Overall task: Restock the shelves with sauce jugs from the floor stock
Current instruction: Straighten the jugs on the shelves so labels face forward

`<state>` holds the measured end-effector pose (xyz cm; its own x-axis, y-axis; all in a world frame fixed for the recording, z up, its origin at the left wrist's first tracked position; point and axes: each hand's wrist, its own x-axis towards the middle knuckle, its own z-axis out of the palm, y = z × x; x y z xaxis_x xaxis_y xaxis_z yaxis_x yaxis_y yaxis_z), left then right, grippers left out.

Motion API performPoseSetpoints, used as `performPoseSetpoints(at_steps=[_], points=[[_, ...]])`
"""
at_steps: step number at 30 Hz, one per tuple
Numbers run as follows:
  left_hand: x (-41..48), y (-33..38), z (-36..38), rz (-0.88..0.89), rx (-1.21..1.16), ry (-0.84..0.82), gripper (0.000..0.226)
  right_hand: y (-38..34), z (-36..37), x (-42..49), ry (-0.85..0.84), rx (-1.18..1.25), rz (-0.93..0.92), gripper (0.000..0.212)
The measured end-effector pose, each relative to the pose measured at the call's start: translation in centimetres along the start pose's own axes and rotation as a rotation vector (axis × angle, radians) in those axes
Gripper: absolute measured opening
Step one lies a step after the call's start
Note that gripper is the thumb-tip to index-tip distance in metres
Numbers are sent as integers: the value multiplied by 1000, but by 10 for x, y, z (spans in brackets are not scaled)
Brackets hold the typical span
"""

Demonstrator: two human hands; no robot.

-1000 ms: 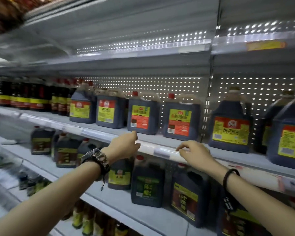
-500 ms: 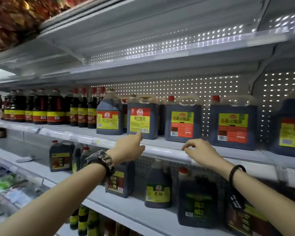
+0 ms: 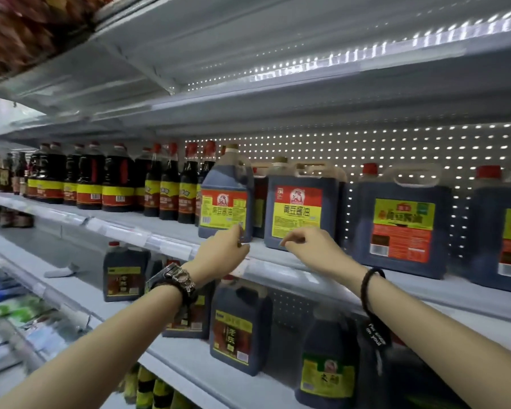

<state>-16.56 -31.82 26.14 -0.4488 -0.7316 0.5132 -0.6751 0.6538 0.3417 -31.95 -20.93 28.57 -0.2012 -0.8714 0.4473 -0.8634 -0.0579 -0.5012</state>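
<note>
Landmark: yellow-label square jug [image 3: 300, 202], dark translucent plastic, boxy, moulded top handle; stood upright on the middle shelf [image 3: 278, 255].
Task jug: tapered soy sauce jug [image 3: 224, 196], round-shouldered, tan cap, red-and-yellow label; set upright just left of the square jug, on the same shelf.
Left hand: left hand [image 3: 219, 256] is raised below-left of the square jug. Fingers are loosely curled and nothing is gripped. One fingertip is seen at the tapered jug's lower label corner; contact cannot be told.
Right hand: right hand [image 3: 314, 246] is held in front of the square jug's base. Fingers are drooped and loosely curled, nothing held; touch on the jug cannot be told.
Wrists: metal-link wristwatch [image 3: 179, 277] worn on the left; black cord bracelet [image 3: 369, 287] on the right.
Right of square jug: red-capped jug [image 3: 401, 222], boxy, green-and-red label.
Far left of square jug: row of tall dark bottles [image 3: 112, 184], red caps, yellow bands.
Below square jug: lower shelf [image 3: 174, 358], loaded with dark handled jugs [image 3: 236, 329].
Behind square jug: perforated back panel [image 3: 396, 149], lit through its holes.
Surface: smooth pale painted metal shelving, with a clear price strip [image 3: 165, 246] run along the front edge.
</note>
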Motion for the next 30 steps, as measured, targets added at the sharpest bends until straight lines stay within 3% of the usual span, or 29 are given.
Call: performPoseSetpoints(at_steps=[5,11,13,16,22,27,30], points=[[46,-54,-7,-73,-122,126,39,-4,36,58,-57,75,-40,23],[99,-110,-9,-192,-190,155,42,-9,71,114,-196,130,74,56],[110,-121,-8,-176,-327,99,49,-8,83,130,-228,161,129,73],[125,-134,-10,-105,-524,-115,58,-5,96,159,-207,229,201,94],[167,-160,-9,30,-649,-368,67,0,115,192,-117,359,276,117],[199,-178,4,174,-708,-510,87,0,113,203,-67,442,331,101],[209,-183,9,219,-739,-560,88,-5,113,201,-81,510,333,65]])
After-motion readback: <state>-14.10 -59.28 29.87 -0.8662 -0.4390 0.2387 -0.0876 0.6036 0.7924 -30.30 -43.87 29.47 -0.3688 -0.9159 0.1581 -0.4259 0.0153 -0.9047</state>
